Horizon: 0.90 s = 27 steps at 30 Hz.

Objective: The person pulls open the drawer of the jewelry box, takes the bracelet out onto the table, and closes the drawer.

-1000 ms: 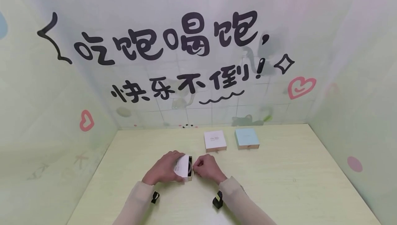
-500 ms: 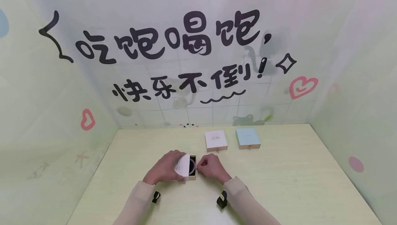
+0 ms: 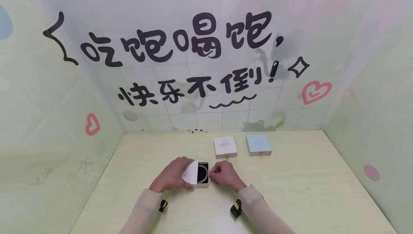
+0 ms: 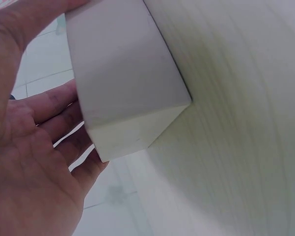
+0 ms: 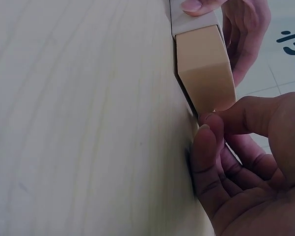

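A white slide-out box stands on the table, its drawer (image 3: 203,185) pulled partway out to the right. My left hand (image 3: 173,176) grips the white sleeve (image 3: 192,173) of the box, thumb on the near side and fingers on the far side. Inside the drawer a pale ring-shaped bangle (image 3: 207,173) lies on black lining, its left part hidden under the sleeve. My right hand (image 3: 226,175) pinches at the drawer's front end with thumb and forefinger. In the right wrist view the tan drawer front (image 5: 201,59) meets these fingertips, which hide whatever small tab they hold.
Farther back on the pale wooden table (image 3: 290,191) sit a white box (image 3: 225,146) and, to its right, a light blue box (image 3: 258,143). Printed cloth walls (image 3: 206,112) enclose the table at the back and sides.
My right hand has moved to the right, drawing the drawer farther out of the sleeve, so more of the bangle shows. The left hand keeps its grip on the sleeve.
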Each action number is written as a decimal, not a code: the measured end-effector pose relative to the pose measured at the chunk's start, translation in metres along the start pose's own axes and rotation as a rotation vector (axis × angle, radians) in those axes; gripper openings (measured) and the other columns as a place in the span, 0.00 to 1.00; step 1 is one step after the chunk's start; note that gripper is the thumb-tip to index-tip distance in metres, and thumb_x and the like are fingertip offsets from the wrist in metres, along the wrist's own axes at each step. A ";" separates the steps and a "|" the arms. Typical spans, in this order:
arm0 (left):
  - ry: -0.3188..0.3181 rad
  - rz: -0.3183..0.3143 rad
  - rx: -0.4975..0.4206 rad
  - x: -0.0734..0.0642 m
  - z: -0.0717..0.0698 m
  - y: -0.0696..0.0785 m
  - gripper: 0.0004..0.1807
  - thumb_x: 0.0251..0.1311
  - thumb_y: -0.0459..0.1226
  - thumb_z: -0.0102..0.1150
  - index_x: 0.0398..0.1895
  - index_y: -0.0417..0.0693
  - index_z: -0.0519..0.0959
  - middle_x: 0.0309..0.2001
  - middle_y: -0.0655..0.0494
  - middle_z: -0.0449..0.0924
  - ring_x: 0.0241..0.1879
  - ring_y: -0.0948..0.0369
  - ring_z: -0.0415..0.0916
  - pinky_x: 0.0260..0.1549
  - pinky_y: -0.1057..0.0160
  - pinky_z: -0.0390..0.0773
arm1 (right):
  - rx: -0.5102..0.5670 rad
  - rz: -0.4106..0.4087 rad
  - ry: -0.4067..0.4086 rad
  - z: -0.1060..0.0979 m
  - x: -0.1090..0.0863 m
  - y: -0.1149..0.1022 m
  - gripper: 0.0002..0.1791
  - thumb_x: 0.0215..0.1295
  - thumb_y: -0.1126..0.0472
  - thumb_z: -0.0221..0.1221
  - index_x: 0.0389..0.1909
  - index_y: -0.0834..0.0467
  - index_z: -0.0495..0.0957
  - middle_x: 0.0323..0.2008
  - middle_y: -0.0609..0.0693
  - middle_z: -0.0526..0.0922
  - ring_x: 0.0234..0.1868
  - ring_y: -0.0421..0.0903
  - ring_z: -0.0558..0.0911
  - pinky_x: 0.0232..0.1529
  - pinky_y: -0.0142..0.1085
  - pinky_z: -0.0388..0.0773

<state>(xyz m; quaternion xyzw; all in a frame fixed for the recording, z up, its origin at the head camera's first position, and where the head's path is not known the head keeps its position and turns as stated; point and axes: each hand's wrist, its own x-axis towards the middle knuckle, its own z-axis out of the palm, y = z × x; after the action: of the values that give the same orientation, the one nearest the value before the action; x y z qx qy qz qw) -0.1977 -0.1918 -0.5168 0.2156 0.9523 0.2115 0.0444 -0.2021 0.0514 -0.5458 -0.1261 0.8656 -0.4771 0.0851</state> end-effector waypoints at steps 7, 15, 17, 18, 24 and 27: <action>0.005 -0.008 -0.011 -0.001 -0.001 0.000 0.52 0.32 0.48 0.87 0.66 0.44 0.75 0.58 0.53 0.80 0.56 0.56 0.74 0.56 0.49 0.77 | -0.039 -0.014 0.008 -0.005 -0.002 0.000 0.06 0.60 0.67 0.65 0.25 0.57 0.84 0.23 0.45 0.83 0.25 0.39 0.76 0.26 0.30 0.74; 0.004 -0.003 -0.007 0.000 0.002 -0.002 0.52 0.31 0.48 0.87 0.67 0.44 0.75 0.59 0.53 0.80 0.57 0.56 0.75 0.58 0.49 0.76 | -0.053 -0.019 0.005 -0.010 -0.003 0.006 0.06 0.59 0.67 0.65 0.25 0.56 0.84 0.24 0.44 0.84 0.26 0.38 0.76 0.29 0.30 0.74; 0.004 -0.003 -0.009 0.000 0.002 -0.002 0.52 0.31 0.48 0.87 0.67 0.44 0.75 0.59 0.53 0.80 0.57 0.56 0.75 0.59 0.49 0.76 | -0.057 -0.021 0.008 -0.010 -0.003 0.009 0.05 0.59 0.67 0.65 0.25 0.56 0.84 0.24 0.44 0.84 0.26 0.38 0.76 0.28 0.29 0.74; 0.004 -0.002 -0.010 0.000 0.002 -0.002 0.52 0.31 0.48 0.87 0.67 0.44 0.75 0.59 0.53 0.80 0.57 0.56 0.75 0.59 0.49 0.76 | -0.059 -0.028 0.011 -0.011 -0.003 0.010 0.05 0.59 0.67 0.65 0.25 0.56 0.84 0.23 0.44 0.84 0.25 0.37 0.76 0.28 0.29 0.74; 0.008 0.003 -0.012 0.001 0.002 -0.002 0.52 0.32 0.48 0.87 0.67 0.44 0.75 0.59 0.53 0.80 0.58 0.55 0.75 0.60 0.48 0.76 | -0.042 -0.044 0.019 -0.013 -0.006 0.011 0.04 0.58 0.68 0.65 0.25 0.58 0.84 0.23 0.45 0.84 0.25 0.36 0.75 0.27 0.29 0.73; 0.007 0.001 -0.015 0.001 0.001 -0.002 0.52 0.32 0.49 0.87 0.67 0.45 0.75 0.59 0.53 0.80 0.57 0.55 0.75 0.60 0.49 0.76 | -0.041 -0.035 0.019 -0.014 -0.006 0.012 0.05 0.58 0.68 0.65 0.25 0.58 0.83 0.23 0.45 0.83 0.25 0.36 0.75 0.28 0.28 0.73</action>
<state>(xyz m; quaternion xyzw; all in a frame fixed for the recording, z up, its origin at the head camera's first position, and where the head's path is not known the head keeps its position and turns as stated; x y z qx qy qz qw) -0.1991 -0.1928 -0.5185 0.2150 0.9507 0.2195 0.0428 -0.2014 0.0705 -0.5481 -0.1384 0.8737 -0.4617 0.0659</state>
